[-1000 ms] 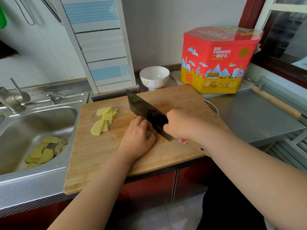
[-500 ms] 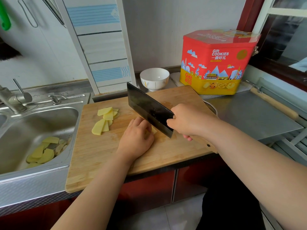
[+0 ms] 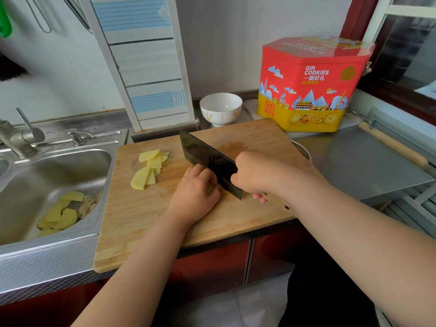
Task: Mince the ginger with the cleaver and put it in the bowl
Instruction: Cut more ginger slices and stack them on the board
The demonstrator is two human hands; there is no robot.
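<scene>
ginger point(image 3: 210, 189): a small piece on the board point(image 3: 141, 215), mostly hidden under the left hand point(image 3: 192, 197); only a sliver shows beside the blade.
change: the cleaver point(image 3: 207, 159), lifted clear half a second ago, is back down with its edge at the board, so another cut looks made.
meaning: still slicing; mincing proper not yet begun, the bowl point(image 3: 221, 109) empty.
left fingers point(image 3: 200, 175): curled over the piece, knuckles touching the blade's flat.
right hand point(image 3: 253, 175): wrapped tight round the handle.
slices point(image 3: 148, 171): fanned well left of the hands.
</scene>
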